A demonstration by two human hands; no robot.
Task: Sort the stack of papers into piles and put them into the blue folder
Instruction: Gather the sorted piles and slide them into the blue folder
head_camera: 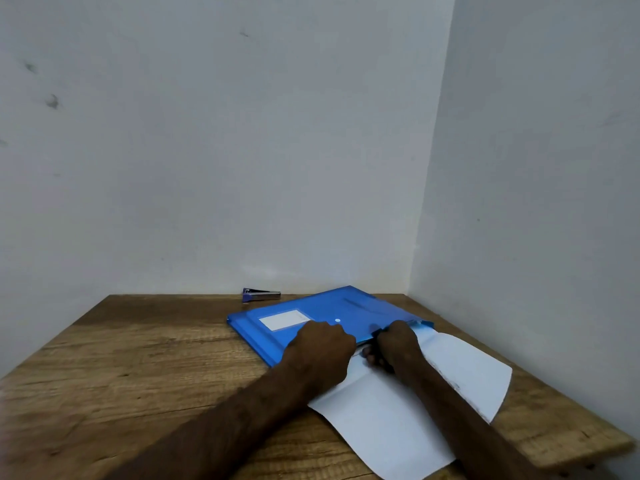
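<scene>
The blue folder (pixel 294 327), with a white label and a white snap button, lies flat at the back right of the wooden table (pixel 138 358). White papers (pixel 398 410) stick out of its near right edge toward me, their far end under the folder's cover. My left hand (pixel 322 348) sits knuckles up on the folder's near edge, with its fingers curled over that edge. Just to its right, my right hand (pixel 398 348) grips the papers where they meet the folder opening. Its fingertips are hidden.
A small stapler (pixel 261 294) lies against the back wall, left of the folder. Walls close the table in at the back and right. The table's right edge runs just past the papers. Bare wood extends to the left.
</scene>
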